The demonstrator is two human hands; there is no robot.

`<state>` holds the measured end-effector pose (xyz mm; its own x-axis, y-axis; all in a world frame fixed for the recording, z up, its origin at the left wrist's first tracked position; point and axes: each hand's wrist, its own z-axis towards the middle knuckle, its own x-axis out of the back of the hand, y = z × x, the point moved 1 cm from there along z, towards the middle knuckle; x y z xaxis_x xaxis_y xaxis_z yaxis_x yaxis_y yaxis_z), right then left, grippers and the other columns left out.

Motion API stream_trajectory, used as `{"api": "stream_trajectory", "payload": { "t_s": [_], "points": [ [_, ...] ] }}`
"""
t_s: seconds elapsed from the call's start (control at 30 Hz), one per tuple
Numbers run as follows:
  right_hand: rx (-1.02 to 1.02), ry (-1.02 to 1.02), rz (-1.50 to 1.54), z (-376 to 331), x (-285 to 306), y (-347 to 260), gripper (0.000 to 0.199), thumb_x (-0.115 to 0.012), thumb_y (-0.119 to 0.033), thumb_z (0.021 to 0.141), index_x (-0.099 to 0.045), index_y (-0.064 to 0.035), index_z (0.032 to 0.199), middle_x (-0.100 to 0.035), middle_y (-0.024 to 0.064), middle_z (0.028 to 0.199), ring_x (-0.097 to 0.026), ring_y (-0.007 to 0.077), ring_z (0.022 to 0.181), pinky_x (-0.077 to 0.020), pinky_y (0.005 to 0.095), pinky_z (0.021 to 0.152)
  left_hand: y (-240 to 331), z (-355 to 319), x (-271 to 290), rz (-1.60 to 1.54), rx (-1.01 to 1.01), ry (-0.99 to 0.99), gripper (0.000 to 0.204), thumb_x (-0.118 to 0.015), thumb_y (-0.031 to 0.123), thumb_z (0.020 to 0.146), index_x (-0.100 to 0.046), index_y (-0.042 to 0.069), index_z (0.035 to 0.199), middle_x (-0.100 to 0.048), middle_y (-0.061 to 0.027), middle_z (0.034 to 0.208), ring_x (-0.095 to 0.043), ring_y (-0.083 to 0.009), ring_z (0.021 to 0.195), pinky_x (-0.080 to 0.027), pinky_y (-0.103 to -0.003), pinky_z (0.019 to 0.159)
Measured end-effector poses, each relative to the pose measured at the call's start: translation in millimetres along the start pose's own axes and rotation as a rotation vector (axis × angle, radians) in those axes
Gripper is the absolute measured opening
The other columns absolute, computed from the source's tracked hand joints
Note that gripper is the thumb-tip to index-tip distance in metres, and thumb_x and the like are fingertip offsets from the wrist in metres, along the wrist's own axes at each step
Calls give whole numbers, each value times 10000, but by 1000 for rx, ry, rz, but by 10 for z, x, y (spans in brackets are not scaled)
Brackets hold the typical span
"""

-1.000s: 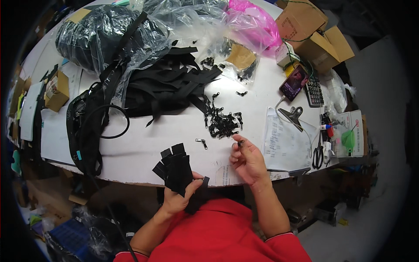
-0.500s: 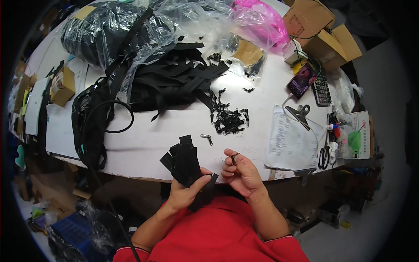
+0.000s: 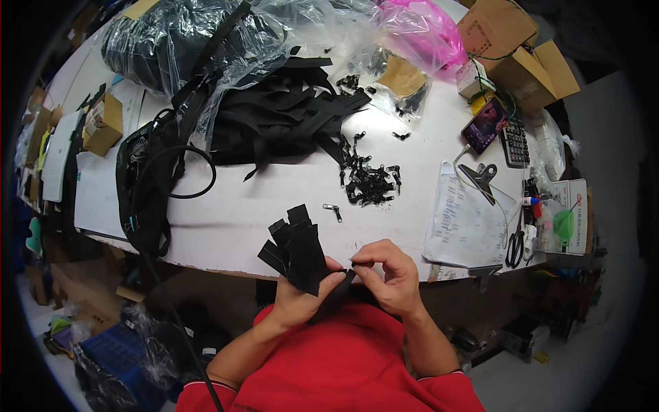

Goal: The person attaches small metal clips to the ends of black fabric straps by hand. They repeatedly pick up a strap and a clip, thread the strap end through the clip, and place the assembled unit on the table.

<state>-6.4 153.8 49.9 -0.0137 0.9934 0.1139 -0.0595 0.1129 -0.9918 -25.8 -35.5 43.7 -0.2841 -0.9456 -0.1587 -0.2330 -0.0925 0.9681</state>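
Over the near edge of the surface, the two hands met fingertip to fingertip. The left hand was closed around one fanned bundle of black strips, their long axis pointing away from the person, loose ends leaning toward the surface's far left corner. From its thumb tip a single strip end stuck out to the right. The right hand, thumb and forefinger pinched together, had a small dark piece right at that end, touching or nearly so; it was too small for me to tell which.

Straight ahead, just in from the near edge, lay one pile of black zipper sliders, nearer the right hand and too tangled to count. Two sliders sat apart: one on its near-left side, one beyond it.
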Motion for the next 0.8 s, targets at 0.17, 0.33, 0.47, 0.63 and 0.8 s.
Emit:
{"api": "stream_trajectory", "payload": {
  "t_s": [0.17, 0.33, 0.47, 0.63, 0.8],
  "points": [
    [-128, -25, 91, -55, -34, -70, 184, -671, 31, 867, -681, 11, 1050, -652, 117, 1041, -653, 181, 906, -517, 280, 789, -26, -24, -32, 15, -93, 11, 130, -689, 8, 887, -639, 6, 1007, -645, -37, 935, -613, -108, 851, -507, -261, 748],
    [-113, -24, 194, -88, -39, 19, 173, -658, 33, 888, -677, 19, 1060, -656, 123, 1052, -643, 174, 944, -512, 282, 827, 11, -2, -48, 60, -115, -3, 140, -715, 11, 867, -642, 17, 985, -657, -54, 888, -635, -134, 815, -519, -271, 726],
    [-152, -2, 209, -99, -51, -12, 171, -656, 37, 889, -677, 23, 1058, -660, 122, 1049, -640, 174, 953, -508, 281, 836, -5, -14, -36, 92, -106, -11, 157, -729, 14, 854, -640, 15, 984, -660, -57, 881, -638, -135, 798, -524, -273, 709],
    [-3, -20, -45, -46, -19, -81, 181, -676, 60, 845, -694, 5, 1016, -692, 120, 963, -665, 195, 848, -529, 281, 753, -37, -30, -39, 67, -109, 4, 175, -739, 17, 844, -636, 20, 985, -656, -53, 877, -636, -133, 793, -520, -270, 697],
    [100, -40, -219, 29, -9, -159, 205, -710, 64, 786, -707, -18, 973, -702, 112, 855, -665, 233, 757, -525, 303, 652, -47, -32, -45, 1, -72, 9, 175, -737, 27, 851, -635, 24, 994, -649, -45, 880, -627, -129, 792, -514, -267, 701]
  ]
}}
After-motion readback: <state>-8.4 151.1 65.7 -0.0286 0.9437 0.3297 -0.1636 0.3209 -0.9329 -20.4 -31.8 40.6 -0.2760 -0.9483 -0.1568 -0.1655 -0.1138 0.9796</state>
